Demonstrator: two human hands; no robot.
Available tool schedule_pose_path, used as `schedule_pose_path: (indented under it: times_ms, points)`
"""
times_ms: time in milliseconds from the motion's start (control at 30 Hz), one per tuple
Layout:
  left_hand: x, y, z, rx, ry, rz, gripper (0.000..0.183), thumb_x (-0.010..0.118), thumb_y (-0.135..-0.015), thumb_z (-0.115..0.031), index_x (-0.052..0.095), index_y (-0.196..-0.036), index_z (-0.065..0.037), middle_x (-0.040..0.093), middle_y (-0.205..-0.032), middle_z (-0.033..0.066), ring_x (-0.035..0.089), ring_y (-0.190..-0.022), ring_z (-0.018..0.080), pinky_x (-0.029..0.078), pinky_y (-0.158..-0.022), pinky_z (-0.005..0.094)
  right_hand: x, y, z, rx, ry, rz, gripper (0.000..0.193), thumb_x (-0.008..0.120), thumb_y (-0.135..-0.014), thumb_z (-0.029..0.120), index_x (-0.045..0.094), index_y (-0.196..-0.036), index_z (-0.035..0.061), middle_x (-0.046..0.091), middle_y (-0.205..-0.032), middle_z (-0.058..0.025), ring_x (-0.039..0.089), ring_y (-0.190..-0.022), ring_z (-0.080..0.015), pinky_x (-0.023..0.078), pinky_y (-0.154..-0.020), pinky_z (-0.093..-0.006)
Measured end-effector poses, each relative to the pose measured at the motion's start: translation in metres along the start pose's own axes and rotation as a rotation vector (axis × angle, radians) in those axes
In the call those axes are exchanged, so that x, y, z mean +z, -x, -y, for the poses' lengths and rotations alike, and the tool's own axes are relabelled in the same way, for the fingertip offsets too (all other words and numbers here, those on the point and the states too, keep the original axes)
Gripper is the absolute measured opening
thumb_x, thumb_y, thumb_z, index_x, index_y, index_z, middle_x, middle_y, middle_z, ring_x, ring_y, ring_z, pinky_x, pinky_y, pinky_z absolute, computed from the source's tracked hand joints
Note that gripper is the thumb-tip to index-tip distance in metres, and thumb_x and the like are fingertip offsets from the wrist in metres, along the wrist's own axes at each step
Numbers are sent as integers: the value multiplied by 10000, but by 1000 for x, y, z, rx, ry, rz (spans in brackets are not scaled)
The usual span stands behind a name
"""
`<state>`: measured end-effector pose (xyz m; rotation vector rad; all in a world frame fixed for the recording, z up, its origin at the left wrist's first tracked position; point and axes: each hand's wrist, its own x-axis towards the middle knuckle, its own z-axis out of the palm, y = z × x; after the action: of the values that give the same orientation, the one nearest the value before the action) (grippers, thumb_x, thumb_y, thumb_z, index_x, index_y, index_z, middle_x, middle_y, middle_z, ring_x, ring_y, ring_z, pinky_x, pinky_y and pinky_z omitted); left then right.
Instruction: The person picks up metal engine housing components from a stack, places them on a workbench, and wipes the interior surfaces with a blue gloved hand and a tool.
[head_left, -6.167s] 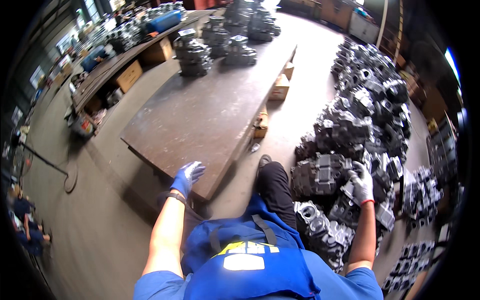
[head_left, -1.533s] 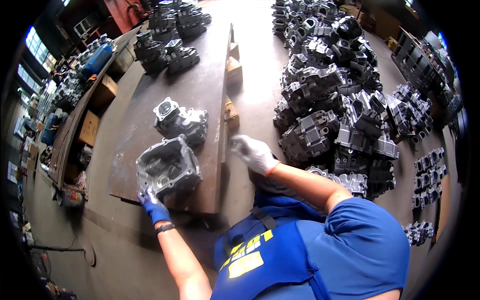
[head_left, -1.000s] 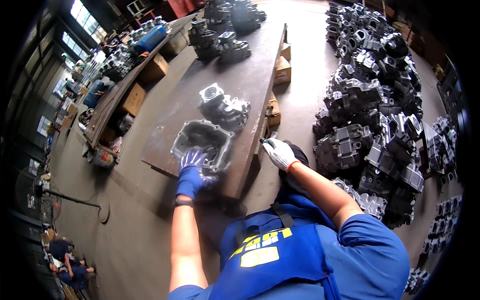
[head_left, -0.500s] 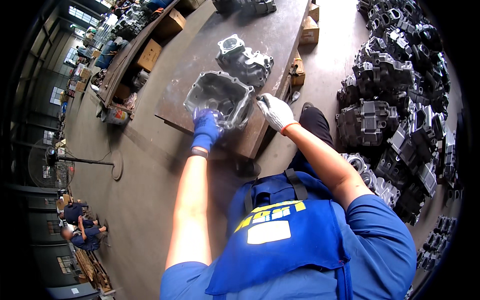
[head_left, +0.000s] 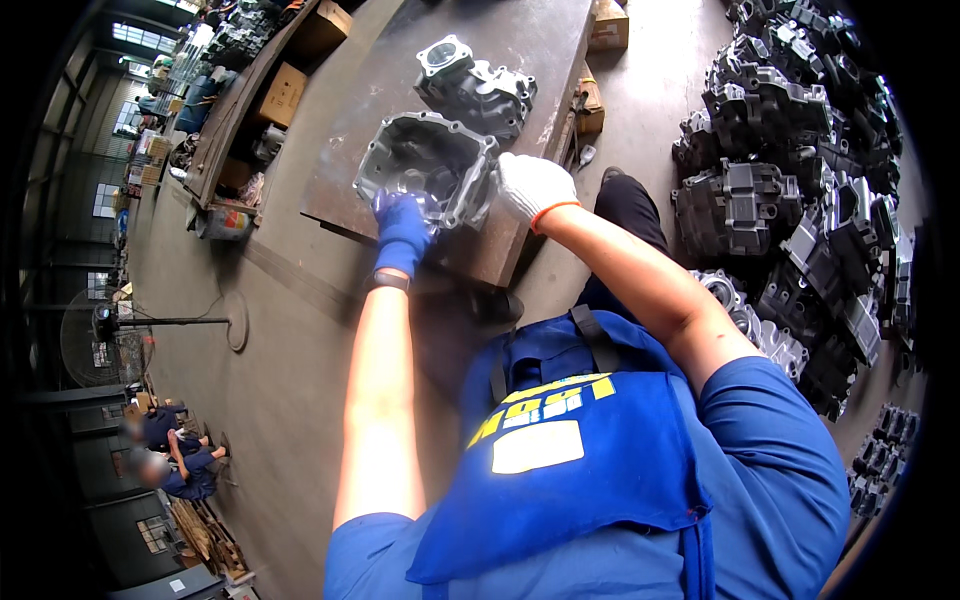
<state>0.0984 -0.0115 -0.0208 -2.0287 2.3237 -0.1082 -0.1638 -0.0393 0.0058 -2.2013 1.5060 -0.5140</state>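
Note:
An open grey cast-metal housing (head_left: pixel 400 152) sits near the close end of a dark metal-topped table (head_left: pixel 350 120), its hollow side facing up. My left hand (head_left: pixel 402 228), in a blue glove, grips the housing's near wall. My right hand (head_left: pixel 536 188), in a white glove with an orange cuff, is closed at the right rim of the housing. Whatever its fingers hold is hidden. Just beyond stands a second metal casting (head_left: pixel 488 98) with a round flange (head_left: pixel 442 55).
Grey castings (head_left: pixel 740 210) are piled on the right. Cardboard boxes (head_left: pixel 592 105) stand beside and below the table. A second bench (head_left: pixel 225 130) is at the left, with a pedestal fan (head_left: pixel 105 322) nearer. Two people (head_left: pixel 185 465) sit far left.
My right hand has turned and moved left and up along the housing's right rim; the dark tip at its fingers is now out of sight. My left hand keeps its grip.

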Motion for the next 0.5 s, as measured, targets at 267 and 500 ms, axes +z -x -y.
schedule_pose_path:
  times_ms: [267, 500]
  points:
    - [-6, -3, -11, 39, -36, -12, 177, 781, -715, -328, 774, -875, -251, 745, -895, 30, 680, -966, 271, 383, -971, 508, 2, 24, 5, -45, -83, 29, 317, 505, -972, 316, 630, -989, 26, 706, -905, -236, 688, -862, -415, 535, -767, -509]
    - [-10, -5, -20, -132, 17, 152, 314, 803, -703, -396, 765, -972, -240, 701, -1148, 49, 587, -1167, 287, 199, -1182, 525, 23, 27, 12, -68, 5, -13, 274, 500, -976, 285, 609, -976, 33, 703, -890, -229, 693, -837, -408, 539, -737, -516]
